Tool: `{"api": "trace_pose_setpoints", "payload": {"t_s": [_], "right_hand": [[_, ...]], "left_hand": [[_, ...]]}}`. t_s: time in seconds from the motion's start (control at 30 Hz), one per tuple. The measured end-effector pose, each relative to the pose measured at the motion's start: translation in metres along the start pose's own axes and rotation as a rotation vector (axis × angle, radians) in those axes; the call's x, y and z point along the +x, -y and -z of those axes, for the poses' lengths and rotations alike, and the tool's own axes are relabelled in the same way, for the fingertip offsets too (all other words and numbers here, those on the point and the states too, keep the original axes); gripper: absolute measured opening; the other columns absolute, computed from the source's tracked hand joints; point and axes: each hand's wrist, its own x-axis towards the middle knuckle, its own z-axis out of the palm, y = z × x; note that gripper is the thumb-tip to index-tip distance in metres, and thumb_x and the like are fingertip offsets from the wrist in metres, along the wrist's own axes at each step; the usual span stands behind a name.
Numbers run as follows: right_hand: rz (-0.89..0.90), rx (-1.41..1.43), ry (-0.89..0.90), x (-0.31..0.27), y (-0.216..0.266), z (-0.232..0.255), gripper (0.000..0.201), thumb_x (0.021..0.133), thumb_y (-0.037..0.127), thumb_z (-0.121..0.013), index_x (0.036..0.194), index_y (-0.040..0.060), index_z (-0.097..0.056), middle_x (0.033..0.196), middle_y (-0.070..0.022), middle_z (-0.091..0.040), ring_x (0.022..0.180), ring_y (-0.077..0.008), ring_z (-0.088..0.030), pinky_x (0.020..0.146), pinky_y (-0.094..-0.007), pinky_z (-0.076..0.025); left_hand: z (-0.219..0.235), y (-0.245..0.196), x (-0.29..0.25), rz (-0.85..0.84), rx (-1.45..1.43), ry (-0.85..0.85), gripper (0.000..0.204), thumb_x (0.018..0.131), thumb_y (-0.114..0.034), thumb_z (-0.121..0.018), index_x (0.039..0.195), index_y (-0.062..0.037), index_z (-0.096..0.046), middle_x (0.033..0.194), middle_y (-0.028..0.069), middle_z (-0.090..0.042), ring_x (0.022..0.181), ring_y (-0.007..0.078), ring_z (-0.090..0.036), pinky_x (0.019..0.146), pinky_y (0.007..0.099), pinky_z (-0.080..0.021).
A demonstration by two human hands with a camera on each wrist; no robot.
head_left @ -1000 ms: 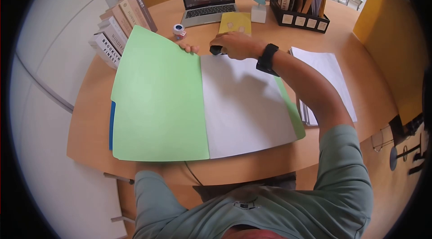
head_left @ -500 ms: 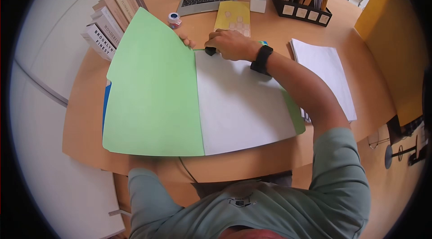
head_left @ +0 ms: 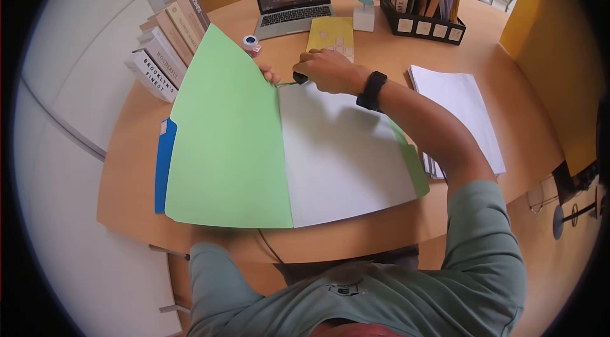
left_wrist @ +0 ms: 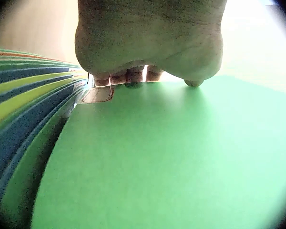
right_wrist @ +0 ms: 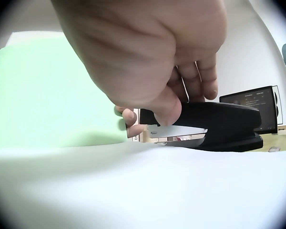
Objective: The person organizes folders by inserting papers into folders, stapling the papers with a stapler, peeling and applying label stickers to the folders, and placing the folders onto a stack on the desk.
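A green folder [head_left: 222, 146] is spread on the wooden surface [head_left: 521, 108], with white paper [head_left: 343, 165] laid over its right half and its left cover tilted up. A black stapler [right_wrist: 219, 116] is held by the right hand [head_left: 333, 71] at the far edge of the paper, near the fold. The right arm is stretched forward and angled inward from the person's right, with the elbow bent; a black watch [head_left: 372, 90] is worn on the wrist. The right hand is turned palm down, and its grip is closed about the stapler's upper arm, with the thumb laid along the near side and the fingers bent over the far side. A gap is seen between the stapler's upper arm and base; whether paper is caught in it cannot be told.

The far edge of the raised cover is held in the left hand's [left_wrist: 150, 43] grip, with the fingertips bent over it just beside the stapler. Most of the left hand and its forearm are hidden behind the cover in the head view. A blue folder [head_left: 164, 168] is partly covered by the green one, and a stack of paper [head_left: 454, 114] is placed to the right.
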Motion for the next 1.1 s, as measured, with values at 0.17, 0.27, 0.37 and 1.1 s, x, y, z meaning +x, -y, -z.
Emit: {"api": "trace_pose_setpoints", "payload": {"t_s": [0.17,0.27,0.37,1.1], "right_hand": [[-0.06,-0.182,-0.126,-0.003,-0.01,0.0,0.017,0.078,0.005,-0.062,0.094,0.0069,-0.066,0.098,-0.0112,-0.064,0.099,-0.0292,-0.062,0.083,-0.0383,-0.049],[-0.127,-0.229,-0.201,-0.013,-0.042,0.001,0.017,0.079,0.007,-0.062,0.095,0.009,-0.066,0.098,-0.0103,-0.064,0.098,-0.0284,-0.062,0.083,-0.038,-0.048],[-0.287,-0.166,-0.108,-0.032,-0.079,0.013,0.019,0.079,0.007,-0.062,0.097,0.0099,-0.066,0.101,-0.0096,-0.064,0.101,-0.0294,-0.062,0.087,-0.0393,-0.048],[-0.435,0.141,-0.15,-0.085,-0.111,0.031,0.032,0.082,0.006,-0.054,0.112,-0.0021,-0.062,0.096,-0.025,-0.066,0.095,-0.0424,-0.061,0.086,-0.0488,-0.047]], "left_hand": [[-0.008,-0.003,0.004,-0.009,0.08,-0.071,0.039,0.1,-0.034,-0.05,0.116,0.0,-0.056,0.103,0.0053,-0.057,0.105,0.0174,-0.052,0.092,0.0333,-0.045],[-0.026,-0.007,0.005,-0.003,0.233,-0.211,0.04,0.1,-0.036,-0.049,0.115,0.0002,-0.057,0.101,0.0046,-0.058,0.102,0.0161,-0.053,0.09,0.0321,-0.045],[-0.062,-0.005,-0.002,0.061,0.605,-0.454,0.041,0.1,-0.037,-0.049,0.114,0.0004,-0.058,0.099,0.0039,-0.059,0.1,0.0149,-0.054,0.088,0.0309,-0.045],[-0.031,0.014,-0.019,0.452,1.867,-0.521,0.057,0.079,-0.041,-0.07,0.119,-0.0027,-0.06,0.102,0.0197,-0.068,0.094,0.0322,-0.066,0.085,0.0412,-0.051]]}}
